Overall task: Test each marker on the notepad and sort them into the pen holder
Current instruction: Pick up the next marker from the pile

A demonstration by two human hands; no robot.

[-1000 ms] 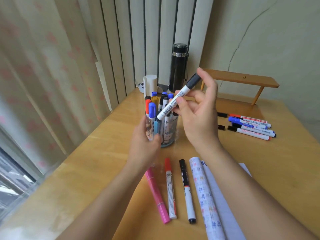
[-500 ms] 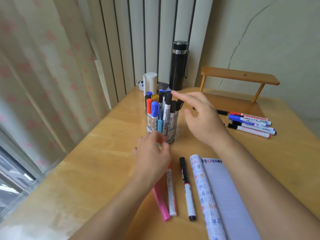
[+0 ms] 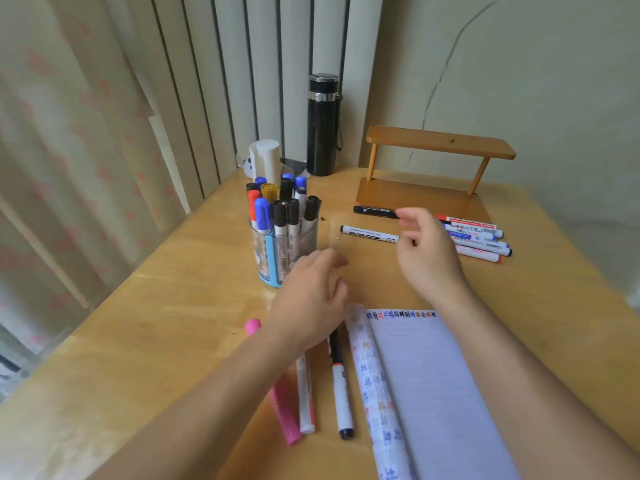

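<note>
One clear pen holder (image 3: pixel 273 261) with a blue strip is being shown upright on the wooden table (image 3: pixel 156 306). About eleven capped markers (image 3: pixel 278 216) are being kept in it: five black, four blue, one yellow, one red.

Nothing is being held by either hand. The left hand (image 3: pixel 308 299) is being held just beside the holder on its near side, with the fingers loosely apart and slightly bent. Below it, three loose markers are lying side by side and are partly being covered by the wrist: one pink marker (image 3: pixel 285 410), one red-tipped white marker (image 3: pixel 305 400) and one black-capped white marker (image 3: pixel 341 389).

The right hand (image 3: pixel 429 258) is being held farther back, with the fingers loosely curled and the thumb apart from them. A group of four markers (image 3: pixel 481 239) is partly being hidden behind it. Two more are lying to its left: one black marker (image 3: pixel 375 210) and one white marker (image 3: pixel 369 234). Whether either is being touched cannot be told.

One notepad (image 3: pixel 433 393) is lying open at a lined page on the near right, just beside the three loose markers. Its cover is being kept rolled back on the left.

At the back, one black flask (image 3: pixel 323 126) and one wooden shelf (image 3: pixel 440 147) are being seen.
</note>
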